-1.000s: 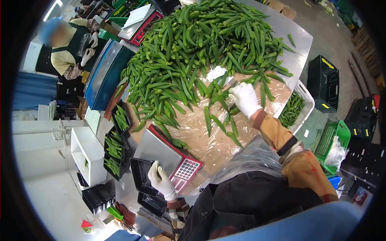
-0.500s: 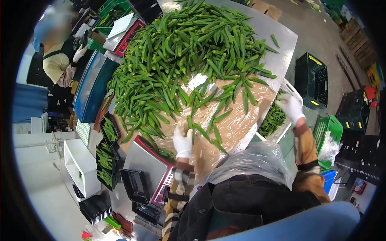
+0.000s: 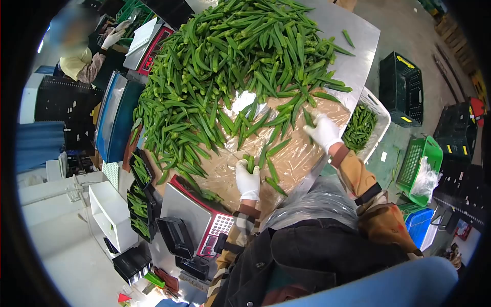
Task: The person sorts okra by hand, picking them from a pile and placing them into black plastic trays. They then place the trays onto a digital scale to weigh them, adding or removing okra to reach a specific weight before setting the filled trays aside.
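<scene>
A large heap of okra [image 3: 240, 56] covers the far part of the metal table, with looser pods spread toward me. My left hand [image 3: 248, 181], in a white glove, is closed around okra pods [image 3: 249, 163] whose ends stick out above the fingers. Over the plastic-covered brown sheet [image 3: 302, 153], my gloved right hand [image 3: 325, 134] has its fingers closed on an okra pod [image 3: 308, 118] at the fingertips. A few single pods lie on the sheet between the two hands.
On the right stands a white crate [image 3: 382, 125] of okra, beside dark and green crates. A red-edged scale [image 3: 186, 215] holding a black tray [image 3: 175, 236] is at left, near black trays of okra [image 3: 139, 204]. A co-worker [image 3: 76, 64] stands at upper left by another scale.
My right hand has moved left from over the white crate to the table and now holds a pod. My left hand has shifted slightly right, with pods in its grip.
</scene>
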Available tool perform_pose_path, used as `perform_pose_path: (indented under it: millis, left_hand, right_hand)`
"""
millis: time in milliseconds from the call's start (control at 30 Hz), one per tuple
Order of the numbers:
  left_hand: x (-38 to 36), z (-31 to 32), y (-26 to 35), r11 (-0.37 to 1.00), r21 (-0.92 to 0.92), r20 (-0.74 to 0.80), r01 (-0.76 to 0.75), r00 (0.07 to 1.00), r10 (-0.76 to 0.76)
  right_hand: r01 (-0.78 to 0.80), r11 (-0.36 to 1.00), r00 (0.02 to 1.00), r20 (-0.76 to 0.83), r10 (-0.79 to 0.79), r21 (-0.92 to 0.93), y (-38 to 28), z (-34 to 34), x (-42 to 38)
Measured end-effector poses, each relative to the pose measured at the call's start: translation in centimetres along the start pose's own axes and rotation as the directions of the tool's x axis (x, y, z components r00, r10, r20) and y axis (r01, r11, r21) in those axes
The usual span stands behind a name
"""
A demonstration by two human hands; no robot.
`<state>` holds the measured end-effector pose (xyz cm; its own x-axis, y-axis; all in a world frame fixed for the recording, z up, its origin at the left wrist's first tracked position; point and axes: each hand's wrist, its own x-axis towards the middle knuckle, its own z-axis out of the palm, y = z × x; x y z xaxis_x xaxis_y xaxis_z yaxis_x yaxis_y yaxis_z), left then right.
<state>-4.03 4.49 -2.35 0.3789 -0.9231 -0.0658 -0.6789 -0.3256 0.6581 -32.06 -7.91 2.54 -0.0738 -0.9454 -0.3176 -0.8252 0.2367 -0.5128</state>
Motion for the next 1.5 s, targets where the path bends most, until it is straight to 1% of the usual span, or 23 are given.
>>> perform_pose_path:
  millis: [33, 200, 267, 300, 367, 433, 500, 533, 567, 633, 667, 767, 800, 833, 967, 1033, 1133, 1267, 1300, 1367, 1400, 1467, 1500]
  left_hand:
    - [0.1, 0.4, -0.2, 0.999, 0.053, -0.047, 0.010, 0.999, -0.008]
    - [1.8, -2.4, -0.2, 0.983, -0.145, 0.112, 0.116, 0.989, -0.100]
    - [2.3, -3.4, 1.7, 0.962, -0.174, 0.194, 0.209, 0.965, -0.175]
    - [2.6, -2.7, 2.1, 0.986, -0.121, 0.136, 0.111, 0.986, -0.095]
    - [3.2, -0.8, 2.9, 0.996, -0.002, 0.030, -0.087, 0.996, 0.087]
    - [3.6, 0.7, 3.0, 0.986, 0.119, 0.038, -0.113, 0.993, 0.109]
    - [3.9, 1.4, 3.3, 0.962, 0.244, 0.048, -0.126, 0.992, 0.118]
    - [4.0, 1.3, 3.1, 0.982, 0.174, 0.111, -0.069, 0.993, 0.050]
    - [3.9, 0.9, 3.6, 0.990, 0.139, 0.100, -0.031, 0.995, 0.018]
    - [3.5, -1.0, 5.9, 0.996, 0.071, 0.084, 0.046, 0.995, -0.052]
    - [3.4, -1.9, 6.9, 0.993, -0.021, 0.142, 0.120, 0.983, -0.115]
    - [3.7, -1.4, 6.4, 0.974, -0.014, 0.106, -0.226, 0.968, 0.226]
    - [4.1, -1.2, 6.8, 0.969, 0.045, 0.179, -0.242, 0.956, 0.231]
    - [4.7, -0.7, 7.1, 0.956, 0.054, 0.171, -0.288, 0.946, 0.276]
    - [7.5, 2.6, 9.2, 0.845, 0.085, 0.150, -0.529, 0.845, 0.514]
    - [8.0, 4.4, 9.3, 0.867, 0.191, 0.345, -0.460, 0.859, 0.380]
    - [8.0, 4.8, 9.4, 0.865, 0.239, 0.345, -0.442, 0.871, 0.350]
    - [9.5, 2.1, 9.6, 0.904, 0.035, 0.125, -0.426, 0.899, 0.419]
    - [10.5, 1.5, 10.2, 0.930, -0.017, 0.117, -0.366, 0.923, 0.366]
    - [12.2, 0.0, 11.7, 0.949, 0.090, 0.190, -0.302, 0.940, 0.282]
    - [12.9, 0.7, 11.2, 0.948, 0.062, 0.203, -0.314, 0.933, 0.296]
    - [14.0, 2.4, 9.8, 0.941, 0.001, 0.231, -0.338, 0.916, 0.329]
    - [13.7, 3.2, 9.5, 0.917, 0.087, 0.268, -0.388, 0.896, 0.354]
  right_hand:
    - [0.071, 0.990, 0.994, -0.069, -0.080, -0.125, 0.9, 2.3, 0.0]
    - [0.007, 0.999, 0.996, 0.088, -0.003, -0.044, 0.0, -0.7, 0.3]
    - [0.154, 0.988, 0.988, -0.006, -0.154, -0.025, -1.4, -1.7, 0.0]
    - [0.227, 0.974, 0.972, -0.059, -0.228, -0.022, -2.3, -1.8, 0.2]
    - [0.494, 0.869, 0.852, -0.186, -0.490, -0.030, -3.7, -0.3, 1.3]
    - [0.643, 0.759, 0.751, -0.108, -0.652, -0.106, -5.3, 1.6, 3.0]
    - [0.687, 0.619, 0.696, 0.100, -0.711, -0.381, -6.4, 4.3, 4.3]
    - [0.731, 0.548, 0.630, 0.094, -0.771, -0.407, -6.4, 5.6, 4.6]
    - [0.764, 0.493, 0.588, 0.135, -0.798, -0.417, -6.7, 6.3, 4.8]
    - [0.725, 0.422, 0.576, 0.143, -0.805, -0.543, -7.7, 5.5, 4.6]
    - [0.710, 0.470, 0.601, 0.104, -0.792, -0.524, -7.9, 4.6, 4.6]
    - [0.669, 0.583, 0.666, 0.023, -0.746, -0.461, -8.3, -0.1, 5.3]
    - [0.641, 0.585, 0.680, 0.014, -0.733, -0.497, -7.7, -1.0, 6.2]
    - [0.609, 0.587, 0.695, 0.002, -0.719, -0.533, -7.0, -1.6, 7.1]
    - [0.608, 0.501, 0.720, 0.162, -0.675, -0.616, -3.4, -0.2, 9.5]
    - [0.619, 0.434, 0.691, 0.191, -0.697, -0.655, -2.3, 0.9, 9.8]
    - [0.648, 0.438, 0.705, 0.273, -0.655, -0.623, -2.8, -0.3, 9.5]
    - [0.634, 0.447, 0.717, 0.262, -0.646, -0.631, -4.6, -3.5, 7.0]
    - [0.615, 0.471, 0.745, 0.272, -0.609, -0.632, -4.8, -3.9, 6.3]
    - [0.574, 0.506, 0.793, 0.283, -0.540, -0.644, -5.4, -4.8, 5.8]
    - [0.573, 0.568, 0.816, 0.339, -0.469, -0.591, -5.6, -5.3, 5.9]
    - [0.562, 0.671, 0.827, 0.323, -0.459, -0.484, -5.0, -5.0, 6.0]
    - [0.551, 0.717, 0.834, 0.317, -0.452, -0.426, -4.6, -5.0, 6.0]
